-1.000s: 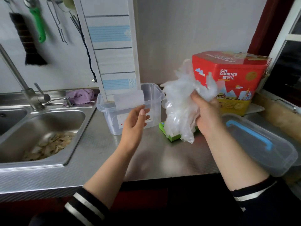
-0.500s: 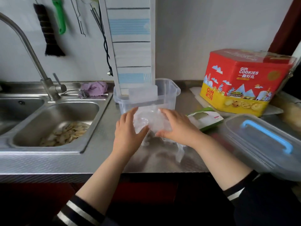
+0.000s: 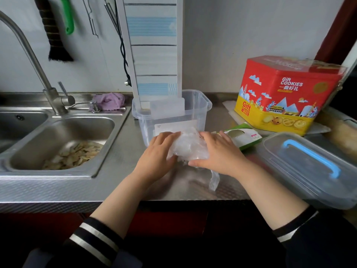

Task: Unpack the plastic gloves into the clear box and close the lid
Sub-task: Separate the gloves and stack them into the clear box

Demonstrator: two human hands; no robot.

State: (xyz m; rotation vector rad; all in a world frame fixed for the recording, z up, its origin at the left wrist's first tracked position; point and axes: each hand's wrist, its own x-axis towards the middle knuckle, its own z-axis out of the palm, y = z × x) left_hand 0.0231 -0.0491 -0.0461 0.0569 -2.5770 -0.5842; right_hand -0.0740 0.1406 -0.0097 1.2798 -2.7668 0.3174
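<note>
**Both hands on the glove bundle, in front of the open box**

The steel counter (image 3: 119,182) fills the middle of the view, with the sink (image 3: 58,140) at 9 o'clock holding pale scraps. At 2 o'clock stands a red and yellow cookie tin (image 3: 286,95). The lid (image 3: 301,167) with its blue handle lies flat at 3 o'clock, overhanging the counter's front edge, well apart from the clear box (image 3: 195,117). That box stands uncovered just above centre, toward 12 o'clock, with a white card propped inside it.

Just in front of the box, on the counter, lies the bundle of plastic gloves (image 3: 187,147). The left hand (image 3: 156,155) cups its left side, fingers curved over the plastic; the right hand (image 3: 216,151) presses on its right side, fingers nearly straight, thumb along the near edge. One loose strip of plastic trails toward 5 o'clock. A green and white packet (image 3: 243,137) lies just right of the right hand.
</note>
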